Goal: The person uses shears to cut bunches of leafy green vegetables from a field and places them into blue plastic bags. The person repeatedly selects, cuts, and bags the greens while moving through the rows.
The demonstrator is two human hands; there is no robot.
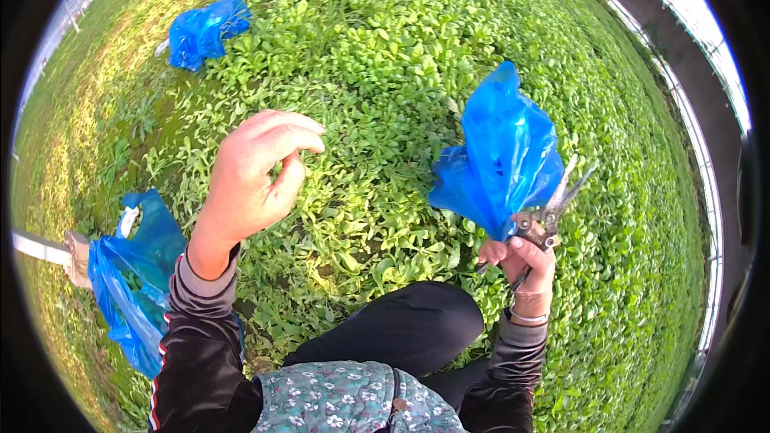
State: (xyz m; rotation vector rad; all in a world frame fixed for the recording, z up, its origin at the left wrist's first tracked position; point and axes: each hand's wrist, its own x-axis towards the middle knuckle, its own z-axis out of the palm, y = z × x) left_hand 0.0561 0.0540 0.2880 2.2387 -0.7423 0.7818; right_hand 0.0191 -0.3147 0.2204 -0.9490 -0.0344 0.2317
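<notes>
My right hand (526,261) grips a blue plastic bag (511,150) by its gathered end, together with a pair of pruning shears (541,225) whose blades point up and to the right. My left hand (258,171) is raised over the leafy green plants (361,204) with its fingers curled and apart, holding nothing. Beside my left forearm lies another blue plastic bag (135,276) with its mouth spread and some green leaves showing inside.
A third blue bag (207,33) rests on the plants at the upper left. At the left edge a white post (42,248) stands on a block (78,258). Yellowed ground runs along the left. A dark strip with white rails (692,90) curves along the far right.
</notes>
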